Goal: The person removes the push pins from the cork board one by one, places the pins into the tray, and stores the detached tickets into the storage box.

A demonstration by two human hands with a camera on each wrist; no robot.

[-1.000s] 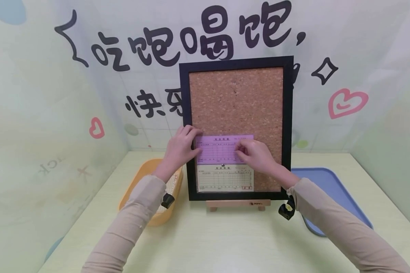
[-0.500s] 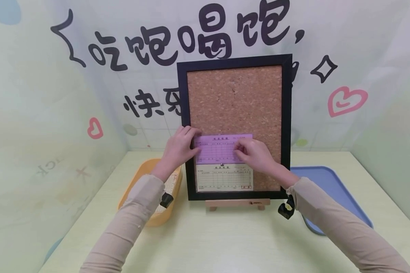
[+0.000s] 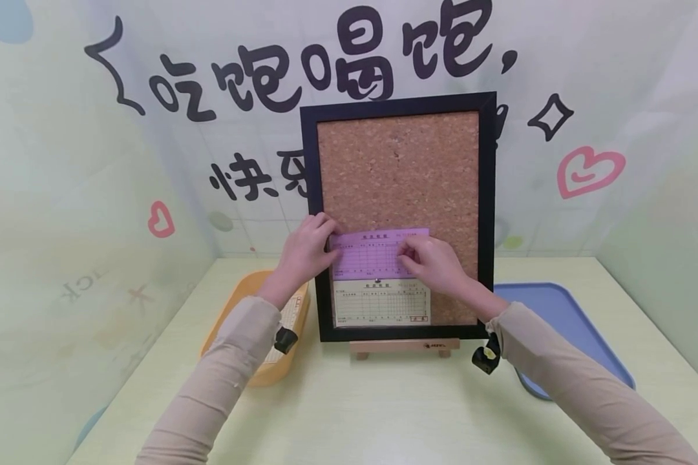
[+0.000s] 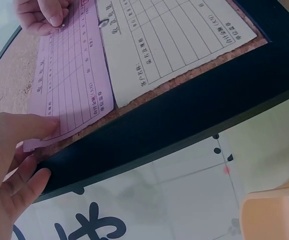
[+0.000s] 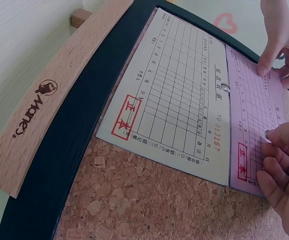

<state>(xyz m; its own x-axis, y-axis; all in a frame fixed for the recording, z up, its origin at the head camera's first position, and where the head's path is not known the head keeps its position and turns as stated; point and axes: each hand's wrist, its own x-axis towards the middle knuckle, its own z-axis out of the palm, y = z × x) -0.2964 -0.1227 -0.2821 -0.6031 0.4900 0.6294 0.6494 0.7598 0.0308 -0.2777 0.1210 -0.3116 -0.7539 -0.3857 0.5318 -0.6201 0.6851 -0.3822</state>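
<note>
A purple receipt slip (image 3: 365, 253) lies against the framed cork board (image 3: 404, 171), just above a cream receipt slip (image 3: 380, 303). A round metal thumbtack (image 3: 377, 280) sits at the cream slip's top edge, where the two slips meet. My left hand (image 3: 309, 248) holds the purple slip's left end, thumb on its face and other fingers around the board's frame edge. On the slip's right part, my right hand (image 3: 436, 263) pinches a small shiny pin (image 4: 61, 26) between thumb and forefinger, mostly hidden by the fingertips.
The board stands on a small wooden easel (image 3: 404, 347) on the pale table (image 3: 378, 413). To the left is an orange basket (image 3: 232, 316) with more paper slips (image 3: 291, 323) in it. A blue tray (image 3: 558, 323) lies at the right, partly behind the right sleeve.
The head view has shifted slightly. Both hands keep their places on the purple slip.
</note>
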